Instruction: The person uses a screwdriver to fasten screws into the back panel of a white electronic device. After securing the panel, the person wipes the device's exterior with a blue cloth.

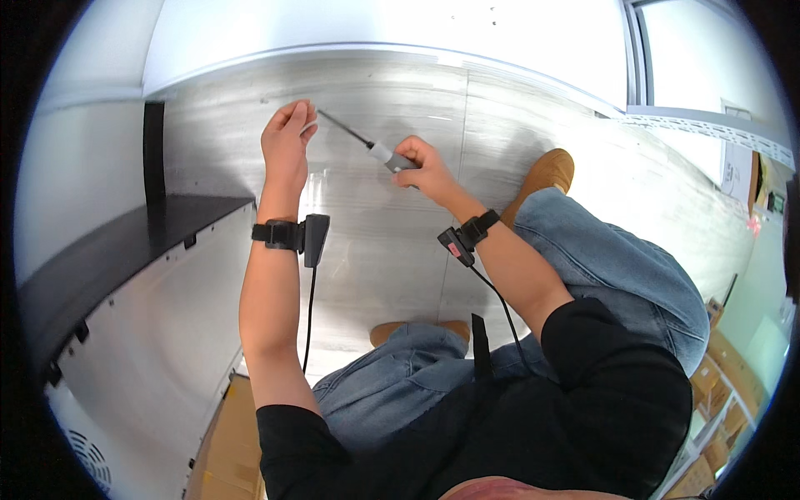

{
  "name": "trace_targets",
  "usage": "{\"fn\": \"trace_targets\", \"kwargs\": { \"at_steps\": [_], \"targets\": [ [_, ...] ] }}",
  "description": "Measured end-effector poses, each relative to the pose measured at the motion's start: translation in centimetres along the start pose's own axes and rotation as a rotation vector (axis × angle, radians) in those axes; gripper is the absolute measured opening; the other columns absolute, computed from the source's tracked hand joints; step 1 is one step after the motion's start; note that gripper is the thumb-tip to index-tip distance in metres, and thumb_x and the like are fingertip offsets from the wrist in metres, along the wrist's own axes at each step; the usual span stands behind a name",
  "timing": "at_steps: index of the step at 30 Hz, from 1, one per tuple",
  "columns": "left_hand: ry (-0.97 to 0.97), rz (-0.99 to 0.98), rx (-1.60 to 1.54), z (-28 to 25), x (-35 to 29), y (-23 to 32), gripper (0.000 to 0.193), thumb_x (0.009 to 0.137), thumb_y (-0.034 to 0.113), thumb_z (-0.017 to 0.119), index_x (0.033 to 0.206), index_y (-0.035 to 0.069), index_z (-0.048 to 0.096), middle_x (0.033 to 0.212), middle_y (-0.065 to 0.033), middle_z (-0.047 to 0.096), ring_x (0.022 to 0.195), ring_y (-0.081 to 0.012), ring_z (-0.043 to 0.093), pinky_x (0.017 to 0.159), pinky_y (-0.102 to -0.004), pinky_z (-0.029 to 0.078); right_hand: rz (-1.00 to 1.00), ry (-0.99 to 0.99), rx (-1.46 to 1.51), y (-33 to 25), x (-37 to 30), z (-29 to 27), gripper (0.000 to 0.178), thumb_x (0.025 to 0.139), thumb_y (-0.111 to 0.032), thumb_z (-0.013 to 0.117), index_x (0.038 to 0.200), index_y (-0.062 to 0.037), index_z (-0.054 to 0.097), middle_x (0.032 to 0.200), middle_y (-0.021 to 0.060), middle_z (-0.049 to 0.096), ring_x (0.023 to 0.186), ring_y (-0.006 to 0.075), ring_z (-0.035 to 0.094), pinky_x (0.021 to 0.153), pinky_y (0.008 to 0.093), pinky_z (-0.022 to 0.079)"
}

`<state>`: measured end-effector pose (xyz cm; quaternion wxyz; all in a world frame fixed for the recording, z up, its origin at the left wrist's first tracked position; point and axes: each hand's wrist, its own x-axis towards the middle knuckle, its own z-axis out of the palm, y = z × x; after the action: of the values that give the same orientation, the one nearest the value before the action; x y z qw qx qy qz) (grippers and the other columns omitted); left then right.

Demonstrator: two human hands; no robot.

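Observation:
My right hand is closed round the grey handle of a screwdriver. Its long dark shaft slants up and left, the tip ending just beside my left hand. The fingers of that left hand are pinched together. A thin pale edge shows between them, too small to name. Both hands are held out over the grey floor, apart from each other, with a black strap and a small dark device on each wrist.
A white panel stands along the far side. On the left is a metal cabinet with a black top edge. A cardboard box sits at the lower left; more cartons are at the right. Marbled grey floor lies below.

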<state>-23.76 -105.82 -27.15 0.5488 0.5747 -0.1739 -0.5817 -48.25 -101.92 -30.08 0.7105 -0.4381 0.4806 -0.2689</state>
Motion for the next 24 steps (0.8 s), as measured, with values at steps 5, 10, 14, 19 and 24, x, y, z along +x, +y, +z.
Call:
{"fn": "trace_targets", "kwargs": {
  "at_steps": [5,10,14,19,24],
  "targets": [
    [-0.071,0.226,0.398,9.8,2.9,1.6,0.023,0.093,0.019,0.065,0.109,0.003,0.069,0.094,-0.0021,0.066,0.086,-0.0101,0.059,0.077,-0.0246,0.048,-0.109,0.223,0.221,-0.4,-0.8,-3.8,0.025,0.078,0.005,0.065,0.096,-0.0056,0.05,0.081,0.005,0.06,0.065,0.0129,0.056,0.059,0.029,0.046],
    [-0.088,0.509,0.699,18.4,4.9,-0.8,0.015,0.087,0.017,0.066,0.097,0.008,0.072,0.084,-0.0074,0.07,0.075,-0.0173,0.063,0.072,-0.0293,0.049,-0.105,0.416,0.315,0.4,-1.1,-6.7,0.023,0.079,0.003,0.063,0.096,-0.0063,0.049,0.08,0.0059,0.06,0.064,0.0134,0.057,0.059,0.0296,0.046],
    [-0.201,0.784,0.833,21.3,6.1,-3.2,0.011,0.085,0.017,0.067,0.092,0.011,0.072,0.074,-0.0048,0.067,0.072,-0.0224,0.061,0.066,-0.0352,0.048,-0.143,0.476,0.398,-0.1,-0.8,-7.9,0.026,0.077,0.005,0.064,0.095,-0.0054,0.049,0.078,0.0048,0.058,0.062,0.0121,0.056,0.055,0.0281,0.047],
    [-0.152,0.936,0.948,23.2,6.8,-4.7,0.006,0.084,0.016,0.067,0.089,0.013,0.072,0.087,0.001,0.072,0.075,-0.0194,0.06,0.066,-0.0318,0.049,-0.12,0.509,0.389,-0.3,-1.2,-8.7,0.024,0.079,0.003,0.061,0.098,-0.006,0.05,0.078,0.0058,0.061,0.063,0.0143,0.058,0.058,0.0292,0.046],
    [-0.119,1.055,0.944,22.5,8.0,-5.5,0.006,0.083,0.014,0.068,0.088,0.013,0.072,0.098,0.0025,0.073,0.073,-0.0185,0.058,0.07,-0.0302,0.049,-0.098,0.538,0.383,0.2,-1.6,-8.8,0.024,0.078,0.003,0.061,0.098,-0.0059,0.05,0.078,0.006,0.061,0.063,0.0143,0.058,0.058,0.0293,0.046]
  ]
}}
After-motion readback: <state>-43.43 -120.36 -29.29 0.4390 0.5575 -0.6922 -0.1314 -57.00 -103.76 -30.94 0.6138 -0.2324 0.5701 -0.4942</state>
